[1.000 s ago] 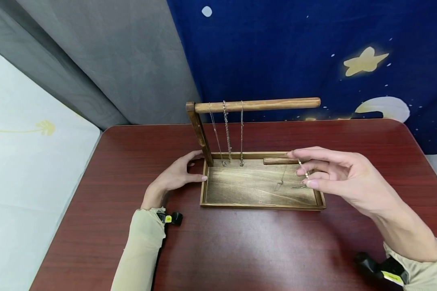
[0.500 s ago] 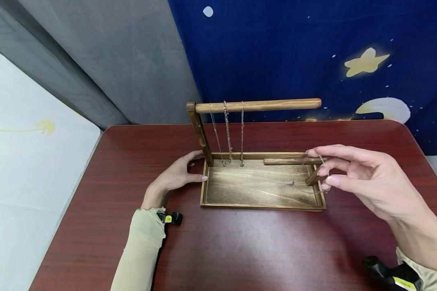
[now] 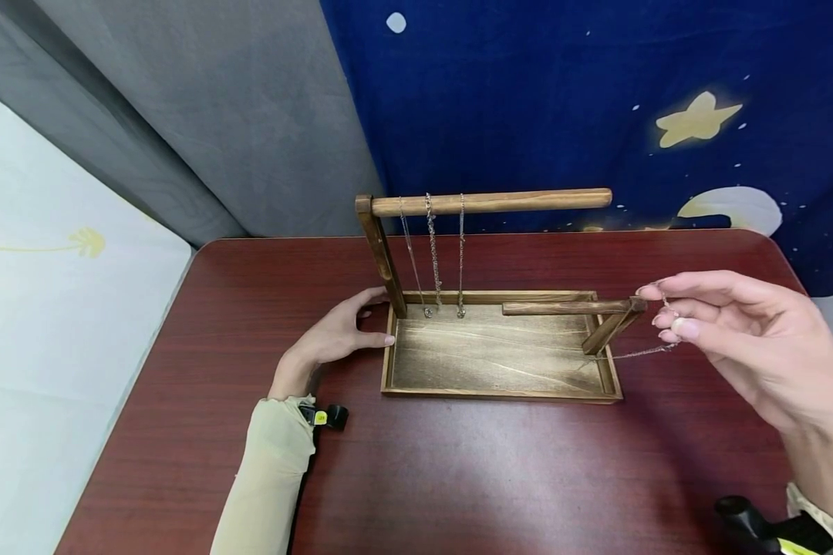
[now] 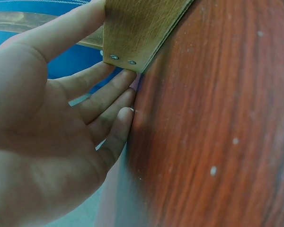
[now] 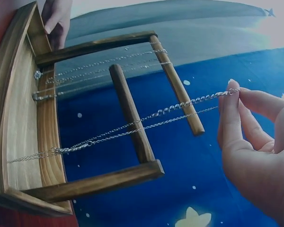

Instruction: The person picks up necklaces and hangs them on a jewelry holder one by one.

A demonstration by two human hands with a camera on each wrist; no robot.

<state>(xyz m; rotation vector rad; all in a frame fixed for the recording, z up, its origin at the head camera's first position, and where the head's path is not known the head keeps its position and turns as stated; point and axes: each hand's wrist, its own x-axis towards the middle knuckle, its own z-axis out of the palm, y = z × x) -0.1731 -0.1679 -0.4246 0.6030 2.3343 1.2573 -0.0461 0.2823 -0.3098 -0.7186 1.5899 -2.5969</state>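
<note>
My right hand [image 3: 757, 339] pinches a silver chain necklace [image 5: 170, 110] between thumb and fingertips, to the right of a wooden jewelry stand [image 3: 493, 202]. In the right wrist view the necklace, partly twisted links, stretches from the fingers back toward the stand's tray [image 5: 20, 118], passing across both bars. My left hand [image 3: 336, 333] touches the tray's left end, its thumb at the rim and its fingers extended against the wood by the back corner. Three necklaces [image 3: 432, 247] hang from the left part of the upper bar, their pendants low over the tray.
The lower bar [image 3: 548, 308] juts left from a slanted post [image 3: 607, 335] at the tray's right end. The upper bar's right end is free. A dark red tabletop [image 3: 458, 470] lies beneath, with grey and blue curtains [image 3: 527, 100] behind.
My right hand has moved right, past the tray's right end, drawing the necklace along with it. The post of the lower bar has come into sight. My left hand has stayed in place.
</note>
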